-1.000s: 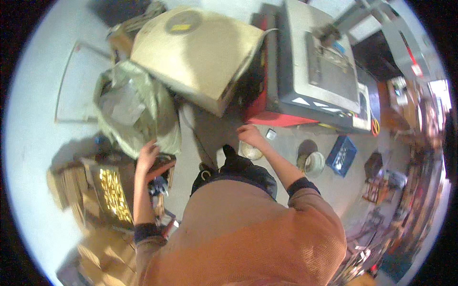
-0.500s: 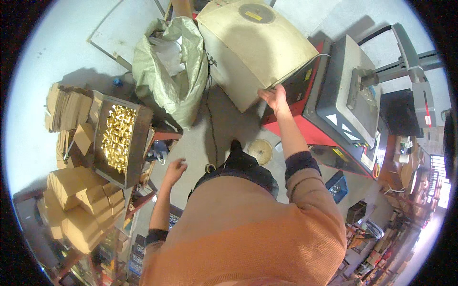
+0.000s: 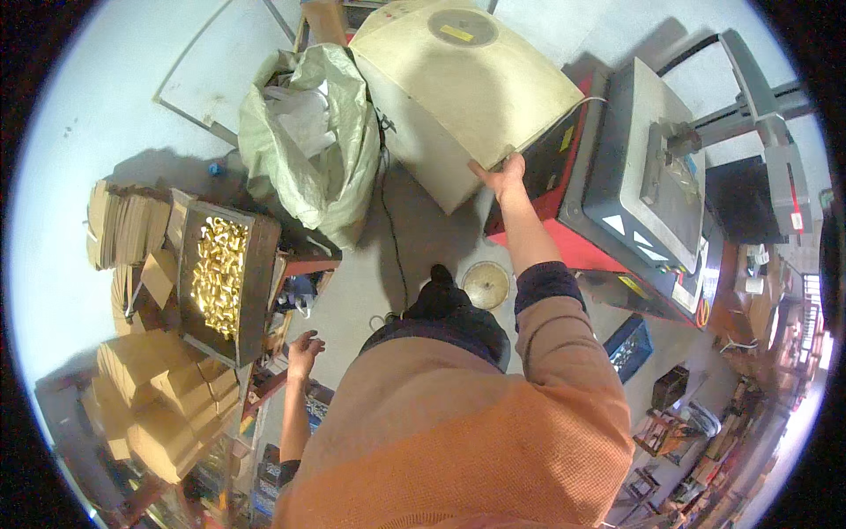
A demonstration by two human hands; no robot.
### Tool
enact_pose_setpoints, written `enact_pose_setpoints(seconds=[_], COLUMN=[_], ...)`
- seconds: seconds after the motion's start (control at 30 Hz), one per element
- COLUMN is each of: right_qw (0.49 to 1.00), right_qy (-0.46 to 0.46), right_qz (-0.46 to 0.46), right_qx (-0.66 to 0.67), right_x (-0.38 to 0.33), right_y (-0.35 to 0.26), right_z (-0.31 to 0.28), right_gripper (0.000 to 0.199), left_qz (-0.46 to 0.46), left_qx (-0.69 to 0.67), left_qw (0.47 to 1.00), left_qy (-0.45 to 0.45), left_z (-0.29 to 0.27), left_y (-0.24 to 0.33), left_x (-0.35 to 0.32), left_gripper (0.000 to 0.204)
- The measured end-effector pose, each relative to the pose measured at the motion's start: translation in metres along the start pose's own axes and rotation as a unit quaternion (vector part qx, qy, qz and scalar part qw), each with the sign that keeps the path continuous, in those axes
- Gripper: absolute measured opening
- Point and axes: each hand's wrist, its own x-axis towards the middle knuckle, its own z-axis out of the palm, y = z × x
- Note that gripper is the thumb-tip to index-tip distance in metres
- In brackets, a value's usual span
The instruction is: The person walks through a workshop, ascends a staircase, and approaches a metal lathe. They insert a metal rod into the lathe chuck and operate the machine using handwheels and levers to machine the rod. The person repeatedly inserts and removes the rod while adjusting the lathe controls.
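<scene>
My right hand (image 3: 502, 176) reaches forward to the near edge of a large cream-coloured cabinet (image 3: 476, 84), where its thumb stands out to the left. The fingers touch or lie close against that edge and are partly hidden. Just right of this hand is a red and black machine (image 3: 551, 212) with a grey top. My left hand (image 3: 304, 353) hangs low at my left side with loosely bent fingers apart, holding nothing. Nearest to it is a dark tray (image 3: 251, 291) of shiny gold-coloured metal parts (image 3: 218, 278).
A pale green woven sack (image 3: 352, 150) with white material inside stands ahead left. Cardboard boxes (image 3: 167, 397) and flat cardboard (image 3: 128, 225) are stacked at left. A dark cable (image 3: 394, 238) runs along the floor near a round disc (image 3: 486, 285). A blue crate (image 3: 628, 346) lies at right.
The view has shifted slightly. My left hand has moved a little back and left, with its fingers spreading somewhat. My right hand stays at the cream cabinet's edge.
</scene>
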Motion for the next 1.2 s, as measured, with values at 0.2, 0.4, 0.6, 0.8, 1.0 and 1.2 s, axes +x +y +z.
enact_pose_setpoints(seconds=[0.2,0.4,0.6,0.8,1.0,1.2], right_qw=[0.999,0.996,0.962,0.832,0.772,0.636], right_qy=[0.030,0.013,0.033,0.159,0.054,-0.091], right_qz=[0.006,-0.002,0.050,0.200,0.260,0.254], right_qx=[-0.030,-0.088,-0.265,-0.493,-0.577,-0.723], right_x=[-0.010,-0.015,-0.041,-0.114,-0.122,-0.084], right_y=[-0.003,0.011,0.026,0.048,0.037,0.096], right_z=[0.008,-0.004,-0.099,-0.208,-0.209,-0.137], right_gripper=[0.040,0.040,0.048,0.034,0.031,0.027], left_qz=[0.002,-0.053,0.001,-0.017,-0.173,-0.198], left_qx=[-0.004,-0.057,-0.051,-0.076,-0.065,-0.334], left_qw=[1.000,0.996,0.999,0.995,0.936,0.824], left_qy=[-0.007,0.038,0.011,0.062,0.301,0.413], left_z=[0.004,0.003,0.037,0.052,0.061,0.200], left_y=[-0.020,-0.054,-0.090,-0.147,-0.225,-0.320], left_x=[-0.014,-0.041,-0.034,-0.050,-0.129,-0.226], left_gripper=[0.033,0.032,0.031,0.031,0.029,0.017])
